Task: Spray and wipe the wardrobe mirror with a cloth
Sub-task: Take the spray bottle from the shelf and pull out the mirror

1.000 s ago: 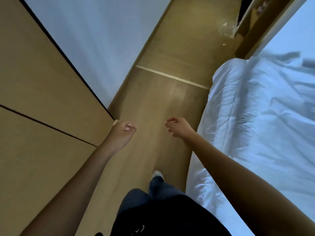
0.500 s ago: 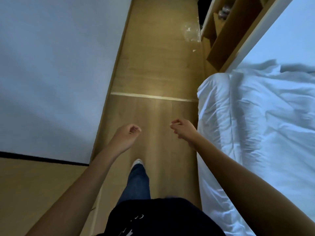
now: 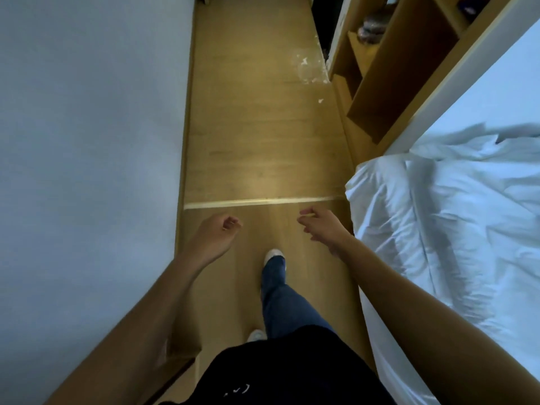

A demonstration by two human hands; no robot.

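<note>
My left hand [image 3: 217, 233] hangs in front of me over the wooden floor [image 3: 263, 141], fingers loosely curled and holding nothing. My right hand [image 3: 321, 226] is level with it, a little to the right near the bed's edge, fingers loosely bent and also empty. No mirror, cloth or spray bottle shows in this view. A corner of a wooden wardrobe panel [image 3: 181, 355] shows at the lower left, partly behind my left forearm.
A pale flat wall [image 3: 87, 141] runs along the left. A bed with a rumpled white sheet [image 3: 453, 214] fills the right. Open wooden shelves [image 3: 380, 83] stand at the upper right. White flecks [image 3: 306, 65] lie on the floor ahead, beyond a light strip [image 3: 263, 201].
The view has moved forward along the passage: the wooden wardrobe panels slid out of view at the left and the shelves came closer. Both hands stayed empty in front of me.
</note>
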